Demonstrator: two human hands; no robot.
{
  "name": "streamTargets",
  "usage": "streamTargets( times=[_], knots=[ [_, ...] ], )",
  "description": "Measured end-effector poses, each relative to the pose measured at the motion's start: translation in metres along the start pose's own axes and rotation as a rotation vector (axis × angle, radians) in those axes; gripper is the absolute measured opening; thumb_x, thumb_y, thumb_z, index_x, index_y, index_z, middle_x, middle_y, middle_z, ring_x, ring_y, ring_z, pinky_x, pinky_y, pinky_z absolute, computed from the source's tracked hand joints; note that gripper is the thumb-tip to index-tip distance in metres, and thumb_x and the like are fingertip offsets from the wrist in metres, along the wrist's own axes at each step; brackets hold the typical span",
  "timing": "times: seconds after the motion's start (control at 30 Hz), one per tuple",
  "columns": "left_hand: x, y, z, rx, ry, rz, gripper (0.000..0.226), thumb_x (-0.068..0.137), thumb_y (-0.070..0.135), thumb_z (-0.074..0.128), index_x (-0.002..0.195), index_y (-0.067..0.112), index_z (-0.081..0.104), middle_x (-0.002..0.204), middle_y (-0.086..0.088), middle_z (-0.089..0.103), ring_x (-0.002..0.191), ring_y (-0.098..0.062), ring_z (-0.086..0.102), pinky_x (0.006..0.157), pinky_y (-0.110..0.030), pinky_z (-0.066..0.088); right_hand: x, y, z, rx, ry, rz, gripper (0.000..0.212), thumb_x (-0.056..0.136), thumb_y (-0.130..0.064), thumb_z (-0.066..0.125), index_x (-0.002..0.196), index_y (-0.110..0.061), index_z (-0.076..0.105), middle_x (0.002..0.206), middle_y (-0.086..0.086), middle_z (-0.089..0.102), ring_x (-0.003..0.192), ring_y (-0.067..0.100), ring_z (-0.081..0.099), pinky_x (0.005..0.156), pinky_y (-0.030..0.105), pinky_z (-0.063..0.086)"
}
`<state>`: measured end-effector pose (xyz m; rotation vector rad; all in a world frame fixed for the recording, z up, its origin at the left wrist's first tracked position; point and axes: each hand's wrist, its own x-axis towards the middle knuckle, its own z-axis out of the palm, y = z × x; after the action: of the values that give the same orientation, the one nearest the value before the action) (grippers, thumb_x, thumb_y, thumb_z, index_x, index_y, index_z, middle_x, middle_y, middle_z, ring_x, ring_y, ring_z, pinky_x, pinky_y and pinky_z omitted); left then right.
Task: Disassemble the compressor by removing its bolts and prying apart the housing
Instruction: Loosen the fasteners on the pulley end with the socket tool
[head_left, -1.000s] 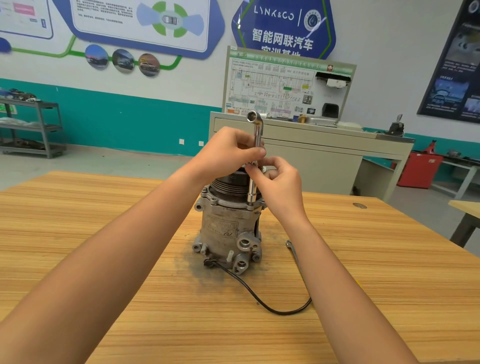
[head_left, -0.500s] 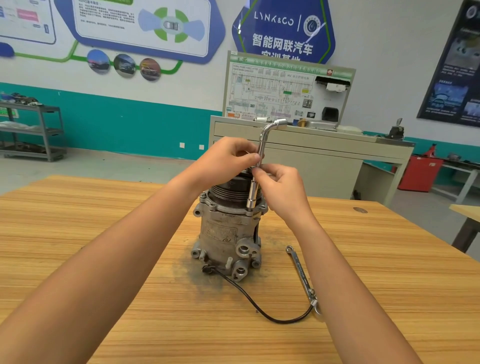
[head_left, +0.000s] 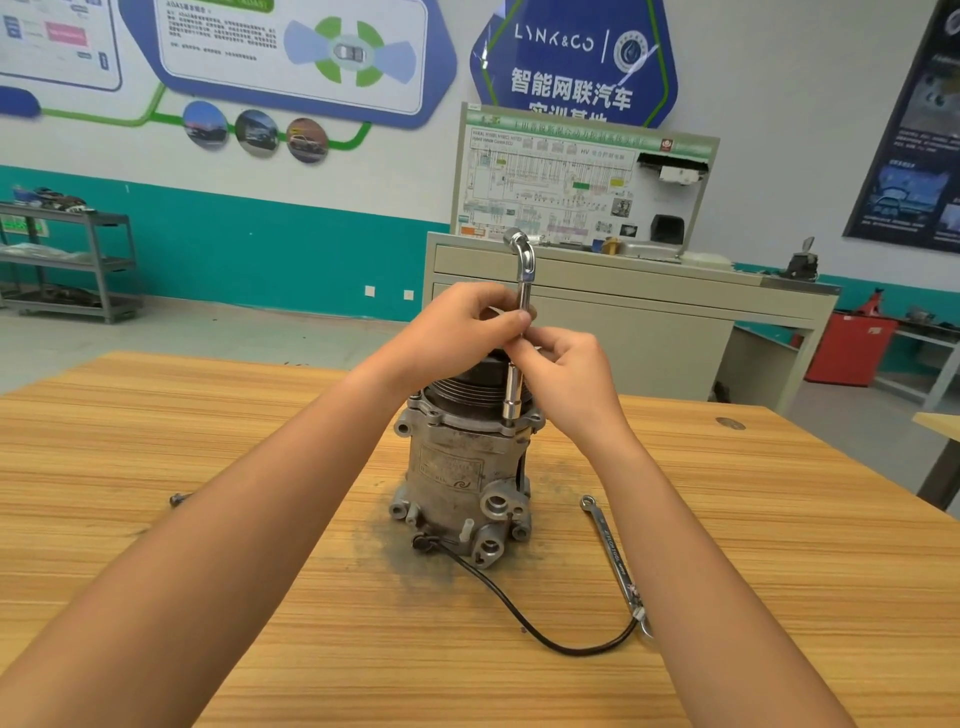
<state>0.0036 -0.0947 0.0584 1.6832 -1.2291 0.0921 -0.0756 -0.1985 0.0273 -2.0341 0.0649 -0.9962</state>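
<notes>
On the workshop's wooden table (head_left: 218, 426), with the compressor (head_left: 457, 467) standing upright at its middle, we are pinching the bent socket wrench (head_left: 523, 291) by its shaft, left hand (head_left: 457, 332) above right hand (head_left: 566, 379), so its socket sits squarely on a rim bolt (head_left: 508, 429).

Wooden table (head_left: 156, 467) beneath the grip, grey cabinet (head_left: 649, 332) just behind it bearing a wiring-diagram board (head_left: 561, 176), white wall with teal lower band (head_left: 260, 249) further back, blue posters (head_left: 571, 57) above, metal shelf rack (head_left: 98, 265) far left, red box (head_left: 852, 353) and dark poster (head_left: 914, 145) to the right, grey floor (head_left: 208, 332), even light
</notes>
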Motion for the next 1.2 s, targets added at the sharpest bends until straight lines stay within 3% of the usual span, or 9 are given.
streamTargets(
  times=[0.23,0.4,0.5,0.6,0.73,0.83,0.97,1.07,1.2],
  knots=[
    [0.002,0.000,0.003,0.068,0.107,-0.018,0.013,0.087,0.025,0.064,0.075,0.025,0.060,0.073,0.009,0.062,0.071,-0.003,0.057,0.067,-0.021,0.046,-0.003,0.007,0.000,-0.091,0.153,-0.013,0.017,0.083,-0.036,0.065,0.071,-0.024,0.061,0.038,-0.010,0.036,0.038,0.004,0.033,0.044,0.020,0.029],
    [0.001,-0.001,0.004,0.109,0.181,0.006,0.016,0.084,0.029,0.068,0.070,0.027,0.060,0.060,0.017,0.056,0.056,0.008,0.052,0.050,-0.005,0.036,-0.002,0.006,0.002,-0.095,0.152,-0.067,0.021,0.087,-0.024,0.062,0.072,-0.010,0.066,0.035,-0.011,0.035,0.039,0.007,0.031,0.045,0.022,0.025],
    [-0.001,0.000,0.001,0.053,0.084,-0.003,0.010,0.090,0.026,0.060,0.093,0.021,0.069,0.077,0.016,0.063,0.073,0.004,0.059,0.062,-0.006,0.043,-0.003,0.003,0.002,-0.042,0.100,-0.059,0.019,0.089,-0.023,0.059,0.072,-0.019,0.065,0.039,-0.011,0.038,0.044,0.004,0.032,0.049,0.025,0.033],
    [-0.003,0.001,0.000,-0.015,0.050,-0.015,0.011,0.092,0.022,0.058,0.093,0.025,0.068,0.082,0.013,0.067,0.082,-0.002,0.061,0.073,-0.012,0.047,-0.003,0.002,0.002,-0.018,0.089,-0.056,0.023,0.090,-0.022,0.058,0.069,-0.031,0.061,0.046,-0.001,0.048,0.051,0.010,0.042,0.056,0.030,0.043],
    [-0.003,0.002,0.003,-0.023,0.137,-0.037,0.015,0.086,0.024,0.066,0.071,0.027,0.066,0.052,0.021,0.060,0.056,0.011,0.054,0.050,-0.003,0.037,-0.006,0.007,0.005,-0.081,0.176,-0.056,0.008,0.085,-0.031,0.064,0.080,-0.027,0.060,0.036,-0.013,0.040,0.038,0.004,0.037,0.043,0.014,0.031],
    [-0.002,0.002,0.006,-0.037,0.188,-0.036,0.018,0.082,0.026,0.071,0.065,0.023,0.063,0.048,0.017,0.057,0.050,0.011,0.050,0.048,-0.003,0.035,-0.008,0.009,0.004,-0.130,0.185,-0.069,0.011,0.083,-0.032,0.066,0.078,-0.025,0.059,0.036,-0.011,0.038,0.039,0.004,0.037,0.044,0.019,0.029],
    [-0.003,0.004,0.004,-0.050,0.109,-0.042,0.010,0.087,0.025,0.065,0.077,0.024,0.068,0.062,0.017,0.061,0.055,0.013,0.052,0.053,-0.001,0.036,-0.005,0.005,0.000,-0.163,0.102,-0.079,0.011,0.089,-0.026,0.060,0.082,-0.020,0.067,0.036,-0.010,0.036,0.039,0.007,0.033,0.044,0.020,0.024],
    [-0.005,0.005,0.001,-0.140,0.067,-0.075,0.013,0.090,0.020,0.061,0.084,0.027,0.069,0.062,0.019,0.063,0.054,0.013,0.052,0.054,-0.003,0.038,-0.004,0.001,-0.006,-0.090,-0.010,-0.045,0.017,0.092,-0.019,0.054,0.085,-0.016,0.069,0.045,-0.003,0.039,0.044,0.008,0.032,0.051,0.025,0.028],
    [-0.003,0.007,0.005,-0.097,0.162,-0.068,0.018,0.084,0.021,0.069,0.067,0.024,0.064,0.051,0.018,0.060,0.051,0.009,0.052,0.049,-0.004,0.037,-0.006,-0.002,-0.005,-0.116,-0.025,-0.040,0.014,0.091,-0.024,0.055,0.087,-0.015,0.065,0.047,0.004,0.044,0.044,0.015,0.043,0.050,0.037,0.043]
  ],
)
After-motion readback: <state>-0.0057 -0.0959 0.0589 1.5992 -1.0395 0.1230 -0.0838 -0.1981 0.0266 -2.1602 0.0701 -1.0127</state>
